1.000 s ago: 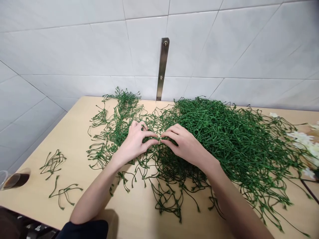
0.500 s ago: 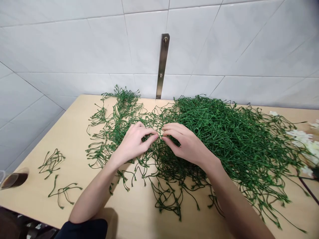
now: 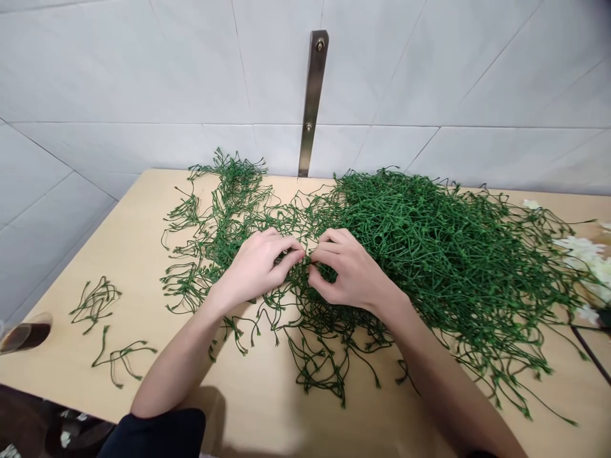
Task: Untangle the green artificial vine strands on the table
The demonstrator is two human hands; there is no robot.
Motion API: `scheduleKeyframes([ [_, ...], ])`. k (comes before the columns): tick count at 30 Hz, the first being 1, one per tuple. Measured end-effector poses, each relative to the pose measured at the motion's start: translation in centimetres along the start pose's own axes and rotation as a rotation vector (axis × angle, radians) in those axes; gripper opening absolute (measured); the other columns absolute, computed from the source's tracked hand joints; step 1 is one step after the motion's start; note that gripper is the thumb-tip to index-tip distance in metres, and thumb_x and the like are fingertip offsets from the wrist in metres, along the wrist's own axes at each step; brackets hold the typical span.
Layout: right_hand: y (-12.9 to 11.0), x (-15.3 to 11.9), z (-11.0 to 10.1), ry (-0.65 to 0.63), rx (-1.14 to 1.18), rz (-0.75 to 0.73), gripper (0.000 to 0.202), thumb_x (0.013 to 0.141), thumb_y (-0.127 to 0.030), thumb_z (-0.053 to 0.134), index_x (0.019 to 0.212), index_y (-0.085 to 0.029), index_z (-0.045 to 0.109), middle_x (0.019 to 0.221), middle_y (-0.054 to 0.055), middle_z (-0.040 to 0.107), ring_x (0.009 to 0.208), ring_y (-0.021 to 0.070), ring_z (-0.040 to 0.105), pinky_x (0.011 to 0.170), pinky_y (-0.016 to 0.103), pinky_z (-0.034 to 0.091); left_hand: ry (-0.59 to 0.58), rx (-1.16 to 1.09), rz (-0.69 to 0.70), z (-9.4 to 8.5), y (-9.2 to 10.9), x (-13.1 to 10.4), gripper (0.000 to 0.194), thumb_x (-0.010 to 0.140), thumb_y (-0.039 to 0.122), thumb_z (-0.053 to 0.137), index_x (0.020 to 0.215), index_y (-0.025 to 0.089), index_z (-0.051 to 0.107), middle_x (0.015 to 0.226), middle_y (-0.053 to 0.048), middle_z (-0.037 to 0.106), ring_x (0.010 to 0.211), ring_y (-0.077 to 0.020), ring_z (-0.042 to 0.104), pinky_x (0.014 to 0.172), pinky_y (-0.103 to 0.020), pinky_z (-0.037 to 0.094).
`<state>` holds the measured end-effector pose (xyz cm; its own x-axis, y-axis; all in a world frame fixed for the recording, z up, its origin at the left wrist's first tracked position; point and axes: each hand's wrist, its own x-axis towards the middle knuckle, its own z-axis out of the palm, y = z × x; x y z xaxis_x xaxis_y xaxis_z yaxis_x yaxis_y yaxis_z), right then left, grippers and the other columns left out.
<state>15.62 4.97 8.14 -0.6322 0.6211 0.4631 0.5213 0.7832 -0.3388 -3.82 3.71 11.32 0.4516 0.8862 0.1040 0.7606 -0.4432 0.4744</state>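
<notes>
Left hand (image 3: 262,261): fingertips pinched together, contents too small to tell. Right hand (image 3: 346,267): fingers curled, grip unclear. Green stems (image 3: 410,229): heaped, surface (image 3: 258,394).

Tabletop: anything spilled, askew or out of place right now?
The cup of dark liquid at the left of the table looks out of place near the loose green strands. It seems to lean, perhaps from lens distortion; I see no spill.

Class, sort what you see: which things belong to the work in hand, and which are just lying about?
In the work:
left hand
right hand
large green stem pile
smaller green stem spread

Probably just lying about:
cup of dark liquid
white flowers
</notes>
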Motion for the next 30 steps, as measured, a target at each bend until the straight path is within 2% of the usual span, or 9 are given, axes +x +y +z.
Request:
scheduleKeyframes([
  [4, 0.3, 0.0, 0.5, 0.038, 0.007, 0.034, 0.019, 0.081, -0.015, 0.049, 0.062, -0.019, 0.048, 0.061, 0.002, 0.054, 0.076, 0.0197, 0.050, 0.074, 0.037, 0.039, -0.011, 0.005, 0.019, 0.0, -0.4, 0.1, 0.022, 0.095, 0.031, 0.052, 0.096, 0.020, 0.071, 0.085, -0.003, 0.070, 0.082, -0.0194, 0.059, 0.076, -0.033, 0.043],
  [8, 0.3, -0.1, 0.8, 0.090, 0.052, 0.042, 0.019, 0.078, -0.013, 0.047, 0.060, -0.020, 0.046, 0.062, 0.003, 0.055, 0.073, 0.0194, 0.051, 0.069, 0.036, 0.041, -0.049, 0.011, 0.032, 0.1, -0.7, 0.0, 0.023, 0.095, 0.030, 0.051, 0.096, 0.021, 0.072, 0.085, -0.004, 0.071, 0.081, -0.0195, 0.060, 0.074, -0.033, 0.044],
  [14, 0.1, 0.0, 0.9, 0.145, 0.185, -0.038, 0.019, 0.079, -0.009, 0.045, 0.064, -0.020, 0.049, 0.064, 0.003, 0.053, 0.069, 0.0177, 0.050, 0.062, 0.032, 0.043, -0.088, -0.047, 0.051, -0.2, -0.8, -0.1, 0.021, 0.095, 0.025, 0.049, 0.094, 0.022, 0.069, 0.084, -0.001, 0.069, 0.079, -0.0162, 0.059, 0.077, -0.030, 0.042],
  [20, 0.7, -0.1, 0.4, 0.160, 0.317, -0.077, 0.024, 0.082, -0.003, 0.043, 0.069, -0.020, 0.055, 0.065, 0.002, 0.056, 0.068, 0.0160, 0.052, 0.064, 0.031, 0.046, -0.095, -0.115, 0.067, -1.0, -1.4, 0.1, 0.023, 0.097, 0.027, 0.046, 0.089, 0.019, 0.066, 0.079, 0.001, 0.068, 0.073, -0.0123, 0.057, 0.071, -0.026, 0.040],
  [23, 1.3, -0.1, 0.0, 0.164, 0.243, -0.044, 0.026, 0.083, -0.002, 0.043, 0.074, -0.021, 0.059, 0.069, 0.002, 0.062, 0.073, 0.0173, 0.056, 0.069, 0.033, 0.048, -0.060, -0.170, 0.019, -1.5, -1.6, 0.1, 0.025, 0.097, 0.031, 0.048, 0.089, 0.018, 0.068, 0.078, 0.002, 0.069, 0.062, -0.0099, 0.053, 0.065, -0.024, 0.039],
  [26, 2.1, -0.3, -0.3, 0.189, 0.037, 0.034, 0.027, 0.085, -0.004, 0.043, 0.077, -0.020, 0.063, 0.074, 0.004, 0.068, 0.077, 0.0206, 0.059, 0.074, 0.039, 0.048, -0.026, -0.184, -0.024, -1.6, -1.5, 0.1, 0.027, 0.097, 0.034, 0.048, 0.090, 0.018, 0.068, 0.080, 0.001, 0.070, 0.057, -0.0090, 0.050, 0.059, -0.024, 0.037],
  [28, 2.5, -0.4, -0.4, 0.224, -0.072, 0.080, 0.028, 0.085, -0.004, 0.044, 0.084, -0.019, 0.068, 0.087, 0.008, 0.073, 0.085, 0.0240, 0.063, 0.079, 0.042, 0.049, -0.006, -0.172, -0.037, -1.6, -1.5, 0.0, 0.028, 0.097, 0.035, 0.047, 0.090, 0.018, 0.068, 0.083, 0.001, 0.071, 0.058, -0.0091, 0.051, 0.059, -0.024, 0.037],
  [30, 2.4, -0.4, -0.6, 0.271, -0.081, 0.106, 0.029, 0.085, -0.006, 0.047, 0.094, -0.017, 0.071, 0.103, 0.011, 0.074, 0.096, 0.0271, 0.066, 0.085, 0.046, 0.051, 0.003, -0.168, -0.041, -1.5, -1.4, 0.0, 0.028, 0.097, 0.035, 0.047, 0.090, 0.018, 0.067, 0.081, 0.001, 0.070, 0.057, -0.0090, 0.050, 0.059, -0.024, 0.038],
])
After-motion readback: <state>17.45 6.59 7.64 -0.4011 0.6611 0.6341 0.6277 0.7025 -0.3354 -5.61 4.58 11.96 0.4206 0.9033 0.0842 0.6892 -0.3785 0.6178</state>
